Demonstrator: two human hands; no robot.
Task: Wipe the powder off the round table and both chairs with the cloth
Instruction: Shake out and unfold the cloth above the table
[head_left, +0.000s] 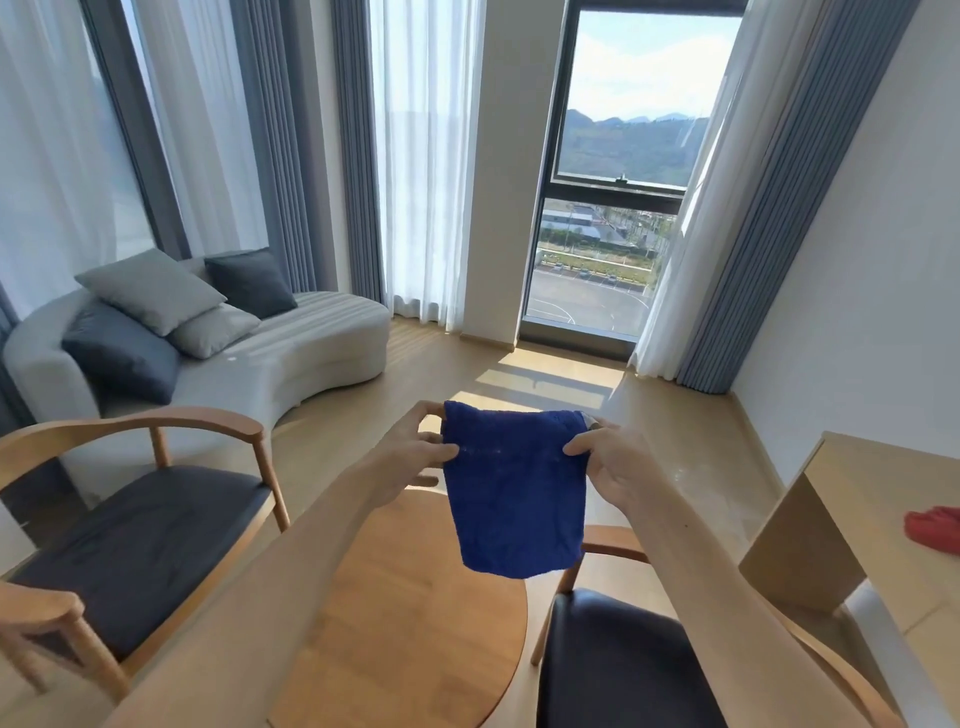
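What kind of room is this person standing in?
Probably a hotel room or apartment lounge, high up: a curved grey sofa with cushions, floor-length curtains, and a tall window overlooking hills and a car park.

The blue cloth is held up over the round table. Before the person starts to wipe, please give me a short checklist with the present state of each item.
1. Both hands grip the blue cloth: ok, left hand and right hand pinch its top corners.
2. Cloth spread out: ok, it hangs flat.
3. Cloth on the round table: not ok, it hangs above it.
4. Powder on the table: cannot tell.
5. Both chairs within view: ok, left chair, right chair.
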